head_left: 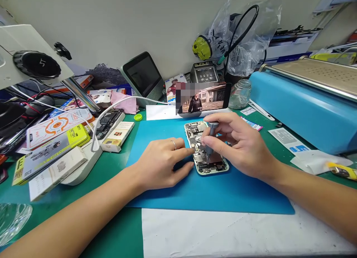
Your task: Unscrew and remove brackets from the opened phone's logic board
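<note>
An opened smartphone [199,148] lies on the blue mat [178,198], its circuit boards and inner parts exposed. My right hand [237,144] grips a grey screwdriver [211,139] between thumb and fingers, holding it nearly upright. The screwdriver's tip points down at the lower part of the phone; whether it sits in a screw is too small to tell. At the phone's left edge rests my left hand [167,163], a ring on one finger. Its index finger and thumb reach out to the phone's side, with nothing held in them.
Behind the mat, a propped phone [205,99] plays a video. Battery boxes [51,154] and a white cable [99,126] crowd the left, under a microscope arm [33,57]. To the right stand a glass jar [240,94], a blue machine [301,105] and a yellow cutter [344,171].
</note>
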Demonstrator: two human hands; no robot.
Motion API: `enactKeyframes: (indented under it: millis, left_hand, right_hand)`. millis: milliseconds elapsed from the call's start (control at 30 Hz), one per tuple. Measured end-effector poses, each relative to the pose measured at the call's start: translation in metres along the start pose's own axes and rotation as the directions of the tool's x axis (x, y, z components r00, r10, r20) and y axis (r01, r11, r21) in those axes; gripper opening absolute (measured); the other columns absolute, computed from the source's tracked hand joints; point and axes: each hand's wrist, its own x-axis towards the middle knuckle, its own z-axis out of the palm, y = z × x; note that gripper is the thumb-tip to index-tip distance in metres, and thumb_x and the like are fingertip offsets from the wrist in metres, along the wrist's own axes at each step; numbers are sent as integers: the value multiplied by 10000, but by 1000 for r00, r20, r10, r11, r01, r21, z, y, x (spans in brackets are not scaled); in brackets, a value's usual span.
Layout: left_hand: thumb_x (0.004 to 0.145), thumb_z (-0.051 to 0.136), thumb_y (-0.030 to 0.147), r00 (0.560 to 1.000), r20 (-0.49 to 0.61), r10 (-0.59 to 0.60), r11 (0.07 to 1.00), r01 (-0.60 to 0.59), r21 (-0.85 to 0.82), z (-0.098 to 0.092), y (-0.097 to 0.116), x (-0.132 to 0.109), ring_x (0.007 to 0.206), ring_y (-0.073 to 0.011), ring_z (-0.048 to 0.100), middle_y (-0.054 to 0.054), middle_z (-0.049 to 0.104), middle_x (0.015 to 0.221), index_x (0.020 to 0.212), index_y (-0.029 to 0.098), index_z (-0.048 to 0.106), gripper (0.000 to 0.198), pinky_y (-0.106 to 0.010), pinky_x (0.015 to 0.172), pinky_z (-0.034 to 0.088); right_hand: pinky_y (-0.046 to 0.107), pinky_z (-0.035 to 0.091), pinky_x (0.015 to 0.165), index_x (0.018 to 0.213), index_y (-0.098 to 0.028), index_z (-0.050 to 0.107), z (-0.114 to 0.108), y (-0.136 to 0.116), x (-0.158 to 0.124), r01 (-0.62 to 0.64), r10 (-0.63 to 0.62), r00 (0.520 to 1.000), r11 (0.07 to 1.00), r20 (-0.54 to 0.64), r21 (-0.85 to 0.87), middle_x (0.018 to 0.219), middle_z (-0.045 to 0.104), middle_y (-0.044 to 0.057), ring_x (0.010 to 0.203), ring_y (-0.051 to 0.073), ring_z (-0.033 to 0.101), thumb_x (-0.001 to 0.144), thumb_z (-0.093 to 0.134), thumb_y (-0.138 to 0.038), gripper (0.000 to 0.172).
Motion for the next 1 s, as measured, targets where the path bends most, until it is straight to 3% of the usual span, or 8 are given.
enactKeyframes:
  millis: [233,433,567,667,833,1000]
  left_hand:
    - [1072,606,315,1000,-17,-15,999,15,-49,3,7,2,753,-133,634,7,682,903,1189,199,760,225,-307,578,417]
    - [1053,623,301,1000,-13,-24,994,23,-109,8,11,7,709,-115,608,16,673,880,1168,202,770,212,-305,546,377]
    - [1041,636,317,999,-24,-46,992,43,-122,10,11,10,675,-115,566,21,650,882,1175,198,753,215,-293,552,360]
    - [1049,613,349,998,0,-67,991,67,-114,12,12,13,693,-130,571,9,632,881,1184,198,746,242,-297,562,362]
    - [1067,553,371,997,65,-47,992,55,-115,13,15,18,748,-150,618,-12,638,890,1197,244,741,262,-303,612,411]
    - [1066,515,321,997,77,-6,995,13,-100,14,17,20,758,-160,605,-34,642,893,1026,248,720,221,-319,645,440]
  right_hand:
    - [216,633,567,1266,-276,627,4,2,-2,-48,46,998,995,35,85,930,748,-34,713,126,714,1014,743,-181,293]
    - [209,641,626,1304,-287,615,3,2,-3,-41,41,999,994,4,104,972,762,-13,870,153,752,1018,754,-187,333]
    - [214,620,578,1312,-286,601,3,1,-3,-37,36,999,994,13,106,976,758,-14,813,146,745,1038,731,-203,314]
    - [231,640,636,1291,-279,612,1,2,-2,-18,18,1000,996,1,85,947,747,-24,820,146,755,1034,727,-197,294]
    - [239,658,722,1297,-272,648,-3,4,-2,62,-63,996,998,-57,-11,950,744,-12,907,161,779,1019,742,-154,317]
    - [262,700,758,1338,-286,641,-4,4,-7,244,-249,968,964,-29,-109,1014,796,13,873,172,809,1020,739,-113,375]
